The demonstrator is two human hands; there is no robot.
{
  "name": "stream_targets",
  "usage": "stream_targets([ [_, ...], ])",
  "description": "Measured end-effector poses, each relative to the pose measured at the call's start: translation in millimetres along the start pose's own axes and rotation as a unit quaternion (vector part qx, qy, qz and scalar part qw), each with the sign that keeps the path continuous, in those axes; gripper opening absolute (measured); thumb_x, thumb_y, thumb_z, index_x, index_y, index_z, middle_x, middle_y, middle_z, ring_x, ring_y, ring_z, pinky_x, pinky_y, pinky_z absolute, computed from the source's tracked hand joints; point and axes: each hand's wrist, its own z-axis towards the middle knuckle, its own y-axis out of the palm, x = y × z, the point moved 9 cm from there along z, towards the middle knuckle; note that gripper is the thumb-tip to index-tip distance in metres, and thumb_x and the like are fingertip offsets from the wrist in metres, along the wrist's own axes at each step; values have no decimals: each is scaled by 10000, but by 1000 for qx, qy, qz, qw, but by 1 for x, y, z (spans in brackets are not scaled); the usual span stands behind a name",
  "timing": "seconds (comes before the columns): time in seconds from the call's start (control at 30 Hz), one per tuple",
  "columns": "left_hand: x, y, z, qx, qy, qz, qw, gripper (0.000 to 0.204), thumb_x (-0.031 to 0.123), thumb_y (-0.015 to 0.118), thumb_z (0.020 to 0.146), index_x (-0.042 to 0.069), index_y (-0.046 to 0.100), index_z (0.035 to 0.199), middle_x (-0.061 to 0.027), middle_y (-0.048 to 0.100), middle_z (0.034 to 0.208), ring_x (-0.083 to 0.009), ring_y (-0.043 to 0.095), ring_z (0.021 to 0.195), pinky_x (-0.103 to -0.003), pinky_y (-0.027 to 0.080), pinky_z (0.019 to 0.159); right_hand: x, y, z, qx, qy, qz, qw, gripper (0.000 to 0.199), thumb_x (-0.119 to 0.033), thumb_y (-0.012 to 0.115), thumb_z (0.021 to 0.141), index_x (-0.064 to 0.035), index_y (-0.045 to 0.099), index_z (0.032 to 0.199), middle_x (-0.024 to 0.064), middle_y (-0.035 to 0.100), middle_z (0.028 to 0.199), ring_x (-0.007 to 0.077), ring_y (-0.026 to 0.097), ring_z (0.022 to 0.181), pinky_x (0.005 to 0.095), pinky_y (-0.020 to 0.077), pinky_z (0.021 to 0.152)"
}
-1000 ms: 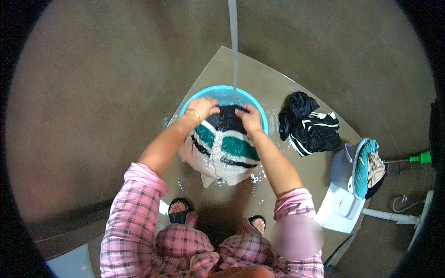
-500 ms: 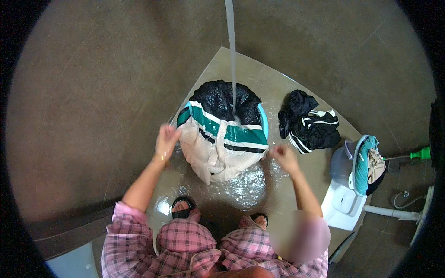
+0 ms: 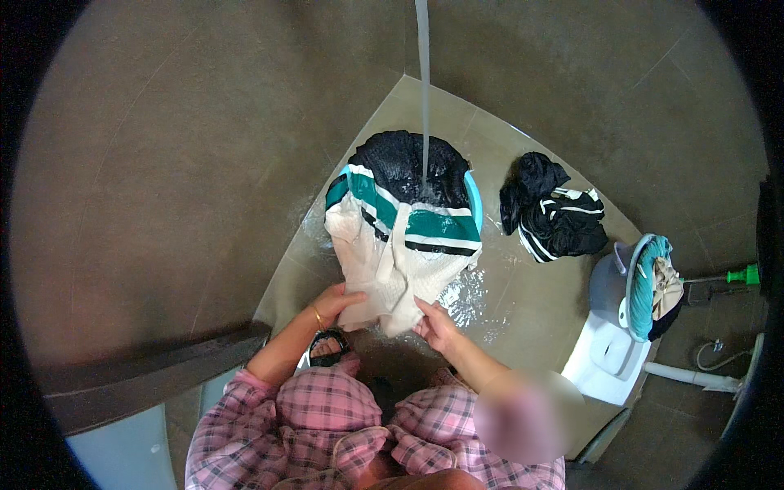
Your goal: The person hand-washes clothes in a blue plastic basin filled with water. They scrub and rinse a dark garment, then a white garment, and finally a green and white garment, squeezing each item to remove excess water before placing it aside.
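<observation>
**Both hands on the hem of a soaked jersey at the basin**

From here I see my left hand (image 3: 333,302) closed on the lower white edge of the wet jersey (image 3: 390,253), thumb over the cloth, a thin gold bangle (image 3: 317,317) at the wrist. My right hand (image 3: 435,325) pinches the same hem from the other side, fingers curled into the fabric. The jersey is white mesh with teal and black bands; it drapes over the near rim of the blue basin (image 3: 474,202) and hangs down to the wet floor tiles (image 3: 523,302). Its dark upper part lies heaped in the basin, right under the thin stream of water (image 3: 423,90) falling from above.

I judge it heavy with water, limp and a little slippery, with no stiffness to push against. It will sag and drip wherever it is not held, so bunched handfuls near the hem or along the banded middle look like the safest grip; a fingertip pinch could slide off.

To the right lies a black garment with white stripes (image 3: 555,214), well apart from the basin. Further right stands a pale bucket (image 3: 608,286) with teal and beige cloth draped on its rim. I can make out no packages, labels or signs.
</observation>
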Motion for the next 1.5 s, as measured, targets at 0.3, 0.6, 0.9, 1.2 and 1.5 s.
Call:
stream_targets([
  [0.3, 32, 111, -11, -209, 70, 50, 974, 541, 98, 617, 838, 41, 412, 1336, -60, 542, 1253, -171, 531, 1125, -334, 397, 980, -90, 47, -88, 85, -346, -435, 827, 1105, -319, 781, 736, 159, 16, 1374, 284, 367, 1333, 328, 454, 1184, 353, 368, 1010],
  [0.6, 59, 136, -42, -169, 162, 696, 679, 377, 319, 635, 808, 31, 567, 1042, -206, 624, 856, -325, 633, 849, -411, 491, 727, -60, 91, -79, -49, -328, -627, 705, 732, -292, 719, 738, -50, 376, 1337, 227, 459, 1298, 393, 469, 1179, 403, 394, 975],
  [0.9, 168, 42, -97, 238, 336, 489, 769, 568, 232, 698, 746, 133, 494, 1267, -135, 553, 1196, -331, 565, 1046, -409, 484, 822, -230, 240, -156, 101, -235, -868, 426, 404, -280, 608, 790, -158, 608, 1175, 163, 663, 991, 347, 640, 889, 399, 506, 826],
  [1.2, 173, 31, -82, 221, 393, 362, 816, 974, 222, 760, 687, 107, 174, 1457, -301, 229, 1430, -416, 259, 1334, -431, 291, 1064, -339, 401, -326, 19, -573, -521, 632, 389, -124, 525, 775, -110, 519, 1164, 58, 587, 958, 156, 576, 842, 278, 485, 755],
  [1.5, 155, -14, -78, 311, 369, 365, 796, 914, 246, 747, 694, 121, 235, 1441, -298, 242, 1422, -446, 295, 1299, -477, 276, 1051, -325, 316, -199, 97, -337, -746, 566, 331, -64, 554, 766, -74, 641, 1086, 93, 648, 1054, 209, 597, 968, 325, 457, 881],
])
